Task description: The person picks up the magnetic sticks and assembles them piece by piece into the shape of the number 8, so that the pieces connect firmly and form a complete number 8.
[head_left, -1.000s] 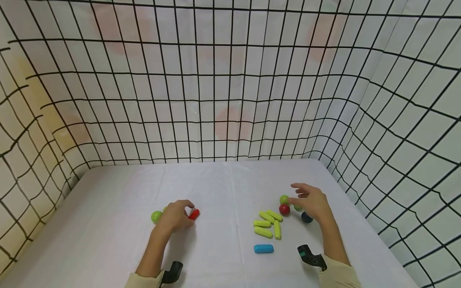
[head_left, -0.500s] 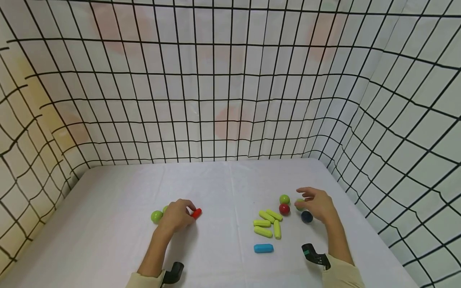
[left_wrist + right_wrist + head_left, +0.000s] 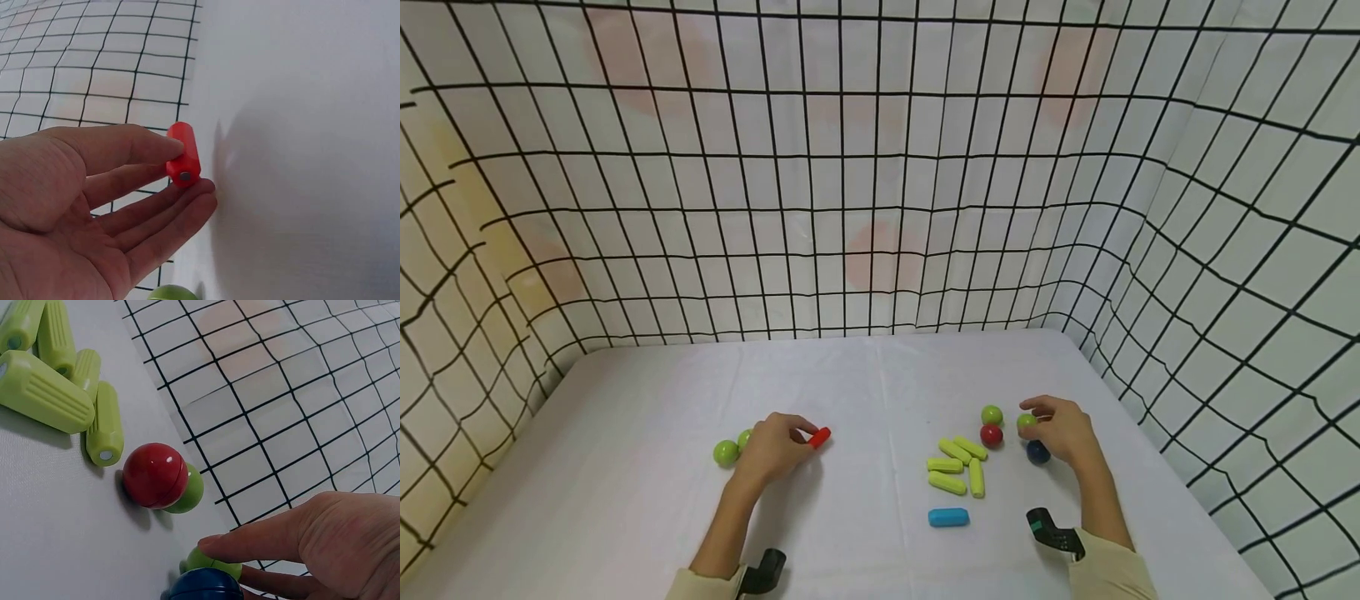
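Note:
In the left wrist view, my left hand (image 3: 106,194) pinches a short red magnetic rod (image 3: 183,147) between thumb and fingers. A round metal disc shows in the rod's near end. In the head view that hand is on the left half of the table, right of two green balls (image 3: 726,452). My right hand (image 3: 1060,429) has its thumb and fingers around another green ball (image 3: 215,559), the thumb tip against it. Just in front of it sits a dark blue ball (image 3: 206,587). A red ball (image 3: 155,475) rests to the left, with one more green ball (image 3: 190,490) behind it.
Several yellow-green rods (image 3: 947,483) lie grouped right of the table's middle, with a blue rod (image 3: 949,517) nearer the person. White cloth covers the table (image 3: 647,500). Black netting (image 3: 842,208) stands at the back and both sides.
My left hand has carried the red rod a little right and away from the person. My right hand has shifted right, from beside the farther-left green ball to the one near the dark blue ball.

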Motion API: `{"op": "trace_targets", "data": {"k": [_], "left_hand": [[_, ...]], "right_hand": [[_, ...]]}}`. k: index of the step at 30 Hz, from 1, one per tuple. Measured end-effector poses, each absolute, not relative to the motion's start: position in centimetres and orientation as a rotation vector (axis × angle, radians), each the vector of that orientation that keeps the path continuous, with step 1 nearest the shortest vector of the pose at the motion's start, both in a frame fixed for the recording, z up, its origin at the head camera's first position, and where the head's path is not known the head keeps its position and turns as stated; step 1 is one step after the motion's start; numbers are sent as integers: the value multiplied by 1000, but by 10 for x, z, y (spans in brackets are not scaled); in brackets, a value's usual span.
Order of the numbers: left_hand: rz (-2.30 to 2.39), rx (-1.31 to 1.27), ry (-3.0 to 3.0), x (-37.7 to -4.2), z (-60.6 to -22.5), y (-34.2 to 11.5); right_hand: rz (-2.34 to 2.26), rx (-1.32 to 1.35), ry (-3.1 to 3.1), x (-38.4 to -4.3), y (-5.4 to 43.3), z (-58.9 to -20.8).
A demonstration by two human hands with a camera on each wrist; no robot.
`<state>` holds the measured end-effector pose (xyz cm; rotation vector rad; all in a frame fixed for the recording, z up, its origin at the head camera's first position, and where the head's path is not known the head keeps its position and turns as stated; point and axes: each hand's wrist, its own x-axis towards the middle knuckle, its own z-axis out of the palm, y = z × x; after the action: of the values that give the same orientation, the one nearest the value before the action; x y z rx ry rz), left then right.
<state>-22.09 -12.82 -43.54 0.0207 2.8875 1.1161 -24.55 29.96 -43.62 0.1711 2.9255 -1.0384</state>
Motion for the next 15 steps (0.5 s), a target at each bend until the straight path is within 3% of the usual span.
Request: {"op": "trace_targets", "data": {"k": [15], "left_hand": [[1242, 49, 2864, -222, -435, -127]], "right_hand": [[-1052, 187, 2941, -248, 299, -442]]}}
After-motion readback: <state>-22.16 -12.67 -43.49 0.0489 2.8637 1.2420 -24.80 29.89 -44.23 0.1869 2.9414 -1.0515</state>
